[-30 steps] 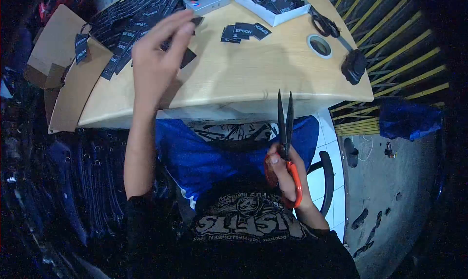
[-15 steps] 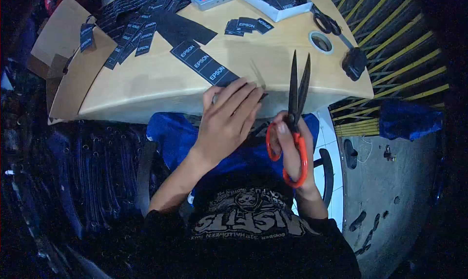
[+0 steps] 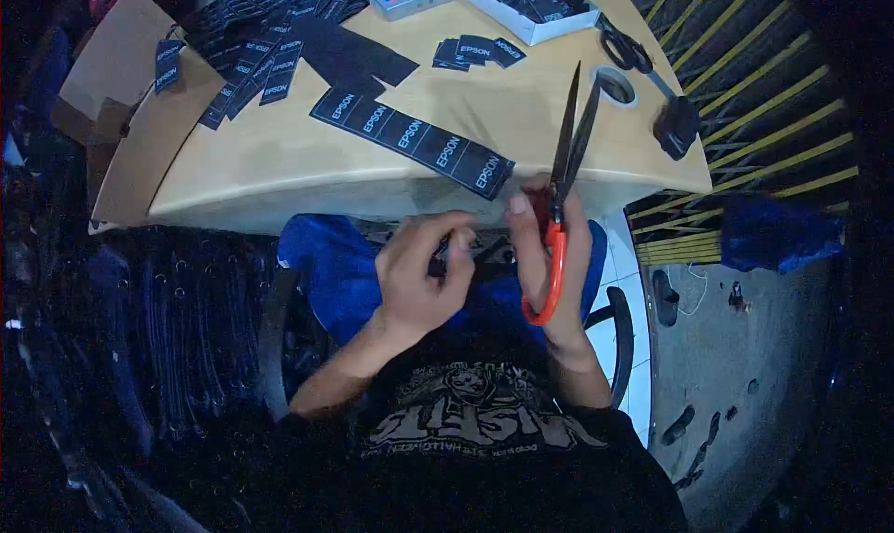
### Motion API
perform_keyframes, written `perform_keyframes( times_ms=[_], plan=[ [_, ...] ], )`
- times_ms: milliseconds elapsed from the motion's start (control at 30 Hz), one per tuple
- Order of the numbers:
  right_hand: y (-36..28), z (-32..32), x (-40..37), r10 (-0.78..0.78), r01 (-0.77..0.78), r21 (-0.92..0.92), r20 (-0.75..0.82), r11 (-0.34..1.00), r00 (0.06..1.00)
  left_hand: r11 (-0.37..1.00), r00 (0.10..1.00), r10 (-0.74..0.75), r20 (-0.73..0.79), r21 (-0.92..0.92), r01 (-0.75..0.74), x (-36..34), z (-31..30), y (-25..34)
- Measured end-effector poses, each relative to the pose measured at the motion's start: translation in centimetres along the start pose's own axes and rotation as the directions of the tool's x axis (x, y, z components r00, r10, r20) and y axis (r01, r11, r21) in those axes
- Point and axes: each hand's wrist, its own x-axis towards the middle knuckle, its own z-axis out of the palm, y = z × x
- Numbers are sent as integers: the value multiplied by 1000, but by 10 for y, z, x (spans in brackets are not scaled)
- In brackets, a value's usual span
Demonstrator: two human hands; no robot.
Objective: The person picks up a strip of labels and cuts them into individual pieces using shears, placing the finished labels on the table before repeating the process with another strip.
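A black label strip [image 3: 407, 140] printed EPSON several times lies slantwise on the table, its near end hanging past the front edge. My right hand [image 3: 559, 277] is wrapped round large scissors [image 3: 557, 244] with orange-red handles, their dark blades pointing up and slightly parted. Its fingertips are right by the strip's near end. Below the table edge, my left hand [image 3: 421, 277] is off the strip, fingers curled and thumb close to the index finger. I cannot tell what, if anything, is pinched there.
Small cut labels [image 3: 477, 51] lie mid-table, with more strips [image 3: 251, 44] piled at the left. A white box [image 3: 531, 21] of labels stands at the back. Tape [image 3: 615, 86], black-handled scissors [image 3: 626, 49] and a black object [image 3: 677, 128] lie right; cardboard [image 3: 154, 137] stands left.
My left hand has let go of the strip and drawn back toward my body, fingers curling. The strip shows more of its length, and the scissors have shifted slightly left, blades a little closer.
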Motion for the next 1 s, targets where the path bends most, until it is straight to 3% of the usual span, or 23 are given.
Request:
perform_keyframes(
  times_ms=[33, 67, 100, 167, 200, 267, 333, 367, 533, 600, 633, 733, 833, 900, 1000],
  plan=[
    [3, -3, -3, 55, -55, 26, -26, 998, 998, 948, 958, -269, 99, -151, 281, -2, 3, -2],
    [6, -6, -5, 110, -108, 53, -50, 993, 993, 796, 836, -496, 234, -262, 545, -2, 5, -2],
    [10, -10, -7, 115, -113, 43, -49, 993, 992, 790, 832, -498, 247, -267, 552, -1, 7, -5],
    [15, -15, -10, 147, -145, 28, -69, 989, 987, 563, 754, -537, 380, -504, 655, 7, 12, -14],
    [16, -17, -11, 167, -166, 25, -83, 986, 982, 561, 753, -532, 387, -505, 656, 11, 15, -15],
    [15, -19, -12, 194, -194, 0, -90, 981, 977, 389, 668, -603, 436, -570, 723, 22, 19, -8],
    [24, -19, -12, 117, -116, 7, -65, 993, 991, 338, 637, -637, 434, -586, 737, 27, 23, 0],
    [23, -17, -11, 92, -93, -14, -85, 996, 992, 355, 668, -626, 403, -615, 704, 26, 26, 0],
    [6, -13, 2, 146, -144, 37, -45, 989, 988, 316, 674, -656, 340, -687, 654, 20, 34, 10],
    [-9, -8, 10, 121, -114, 168, -30, 979, 992, 325, 694, -636, 339, -698, 638, 15, 36, 10],
    [-9, -8, 13, 53, -54, -18, -33, 998, 998, 327, 694, -637, 335, -698, 637, 14, 35, 13],
    [1, -3, 16, -1, 1, -3, -35, 1000, 999, 349, 733, -614, 294, -731, 586, 12, 34, 19],
    [1, -10, 16, 55, -56, 85, 16, 995, 998, 312, 699, -648, 304, -732, 606, 12, 35, 23],
    [-3, -16, 16, 51, -55, 106, 38, 993, 998, 108, 680, -628, 378, -824, 557, 16, 29, 30],
    [-11, -23, 25, 13, -33, 120, 159, 992, 987, 166, 712, -561, 422, -786, 596, 13, 28, 16]
  ],
)
